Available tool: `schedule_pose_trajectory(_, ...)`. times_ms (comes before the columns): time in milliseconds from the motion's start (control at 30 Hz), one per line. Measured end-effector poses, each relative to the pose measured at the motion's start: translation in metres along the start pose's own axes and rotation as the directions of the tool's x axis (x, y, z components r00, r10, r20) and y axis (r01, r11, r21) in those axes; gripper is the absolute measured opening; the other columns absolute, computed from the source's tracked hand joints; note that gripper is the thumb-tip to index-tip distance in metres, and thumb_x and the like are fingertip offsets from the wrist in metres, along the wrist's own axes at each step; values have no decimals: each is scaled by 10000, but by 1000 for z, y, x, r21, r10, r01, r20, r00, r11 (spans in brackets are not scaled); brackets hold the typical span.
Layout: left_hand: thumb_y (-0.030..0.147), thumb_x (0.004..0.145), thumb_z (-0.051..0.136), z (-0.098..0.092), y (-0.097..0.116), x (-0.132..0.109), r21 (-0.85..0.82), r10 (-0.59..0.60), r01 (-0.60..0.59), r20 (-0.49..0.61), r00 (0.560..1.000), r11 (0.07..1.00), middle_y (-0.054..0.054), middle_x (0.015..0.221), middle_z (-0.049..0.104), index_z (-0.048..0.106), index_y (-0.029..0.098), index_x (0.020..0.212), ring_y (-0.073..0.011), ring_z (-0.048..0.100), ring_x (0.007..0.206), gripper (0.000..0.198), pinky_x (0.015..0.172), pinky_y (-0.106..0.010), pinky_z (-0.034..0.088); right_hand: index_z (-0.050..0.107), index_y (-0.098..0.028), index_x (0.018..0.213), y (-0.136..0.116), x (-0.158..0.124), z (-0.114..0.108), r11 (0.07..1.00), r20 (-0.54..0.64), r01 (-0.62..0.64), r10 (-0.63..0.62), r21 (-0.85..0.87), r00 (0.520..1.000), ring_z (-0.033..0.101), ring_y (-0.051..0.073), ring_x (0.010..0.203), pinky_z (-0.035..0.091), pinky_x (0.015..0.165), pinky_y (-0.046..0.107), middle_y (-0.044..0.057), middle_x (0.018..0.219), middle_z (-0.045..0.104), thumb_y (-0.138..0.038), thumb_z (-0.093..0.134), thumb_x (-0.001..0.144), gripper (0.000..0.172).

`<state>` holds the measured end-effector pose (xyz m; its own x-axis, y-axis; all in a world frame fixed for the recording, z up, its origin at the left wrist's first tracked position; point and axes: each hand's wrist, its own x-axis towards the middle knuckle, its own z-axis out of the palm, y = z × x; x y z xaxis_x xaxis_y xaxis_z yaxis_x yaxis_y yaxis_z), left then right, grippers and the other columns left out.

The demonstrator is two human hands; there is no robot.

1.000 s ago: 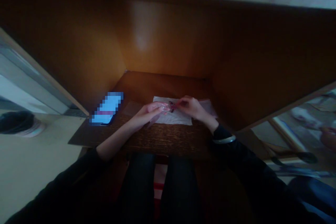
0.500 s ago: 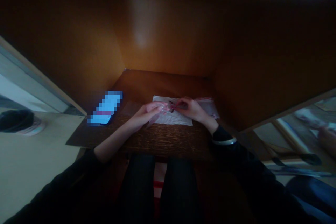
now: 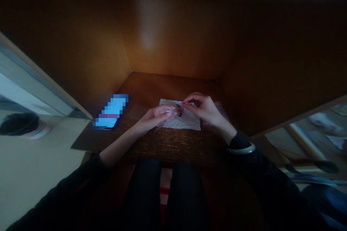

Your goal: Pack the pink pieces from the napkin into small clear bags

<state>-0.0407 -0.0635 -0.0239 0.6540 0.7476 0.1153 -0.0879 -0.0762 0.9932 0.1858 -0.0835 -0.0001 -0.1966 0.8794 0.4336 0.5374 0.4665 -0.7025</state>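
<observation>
My left hand [image 3: 154,117] is closed over the left part of a white sheet [image 3: 187,122], its fingers pinching a clear plastic piece [image 3: 160,125] that looks like a thin bag. Just past those fingertips are small dark red bits [image 3: 179,110], too blurred to name. My right hand [image 3: 207,110] hovers over the sheet's right side, thumb and fingers drawn together near the bits. Whatever sits in that pinch is too small to make out. Partly behind the right hand lies more clear plastic [image 3: 222,110].
A lit phone [image 3: 111,112], its screen pixelated, lies on the left of the brown wooden board [image 3: 168,142]. Wooden panels [image 3: 173,39] enclose the back and sides. On the floor at left stands a basket with a black liner [image 3: 34,126].
My right hand has lifted and shifted right, away from the left fingertips. My left hand keeps its pinch in nearly the same place.
</observation>
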Motion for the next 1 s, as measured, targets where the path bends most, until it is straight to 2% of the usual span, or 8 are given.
schedule_pose_trajectory(100, 350, 838, 625, -1, -2, 1, 53, 10, -10, -1, 1000, 999, -76, 1081, 713, 666, 172, 1073, -216, 648, 1043, 298, 965, -360, 491, 711, -192, 844, -28, 3, 2, 997, 70, 34, -40, 74, 997, 627, 162, 811, 475, 734, 308, 38, 860, 682, -286, 677, 816, 103)
schedule_pose_trajectory(167, 367, 837, 627, -1, -3, 2, 70, 25, -26, 12, 1000, 997, -88, 1102, 705, 668, 169, 1067, -211, 647, 1036, 307, 960, -358, 495, 717, -201, 864, -32, 5, 3, 995, 142, 42, -55, 91, 988, 631, 158, 825, 478, 741, 301, 34, 893, 690, -288, 679, 817, 106)
schedule_pose_trajectory(267, 359, 836, 633, -1, -3, 1, 41, 21, -22, 15, 1000, 999, -95, 1148, 689, 655, 158, 1102, -213, 636, 1068, 334, 982, -353, 477, 718, -189, 906, -18, 8, 0, 998, 139, 11, -19, 56, 990, 639, 164, 828, 480, 745, 310, 49, 915, 698, -281, 628, 854, 140)
schedule_pose_trajectory(367, 351, 840, 630, -2, -3, 0, 41, 8, -8, 9, 1000, 999, -92, 1161, 682, 646, 158, 1122, -214, 623, 1104, 342, 1002, -345, 464, 722, -176, 883, 7, 8, -5, 991, 81, -82, 91, -101, 993, 635, 174, 779, 480, 723, 322, 57, 871, 696, -212, 638, 823, 110)
schedule_pose_trajectory(467, 344, 839, 627, -3, -3, 0, 65, 17, -17, -1, 1000, 998, -92, 1158, 682, 655, 171, 1100, -205, 628, 1098, 314, 996, -336, 470, 733, -201, 854, 21, 2, -5, 971, 176, -77, 119, -225, 977, 622, 167, 780, 478, 717, 313, 45, 876, 678, -155, 654, 788, 112)
schedule_pose_trajectory(633, 367, 847, 608, -3, -3, -1, 125, -8, 9, -12, 1000, 992, -95, 1091, 698, 629, 151, 1140, -223, 642, 1051, 364, 899, -353, 521, 723, -207, 937, 22, -5, 7, 967, 318, 53, 31, -249, 947, 609, 163, 844, 473, 771, 314, 47, 936, 643, -143, 595, 827, 181)
schedule_pose_trajectory(800, 380, 836, 613, -3, -4, 0, 136, -1, 2, -8, 1000, 991, -102, 1075, 703, 626, 136, 1135, -220, 651, 1029, 386, 898, -357, 516, 716, -197, 882, 23, 0, 16, 926, 372, 79, 69, -368, 925, 601, 175, 827, 460, 733, 307, 55, 924, 635, -131, 617, 775, 161)
schedule_pose_trajectory(1000, 342, 813, 644, -4, -4, 1, 155, 19, -20, 5, 1000, 988, -87, 1115, 699, 653, 170, 1100, -216, 640, 1060, 335, 931, -350, 504, 688, -187, 802, 19, 6, 14, 940, 414, 68, 81, -334, 907, 584, 157, 762, 451, 686, 291, 37, 865, 631, -135, 627, 740, 102)
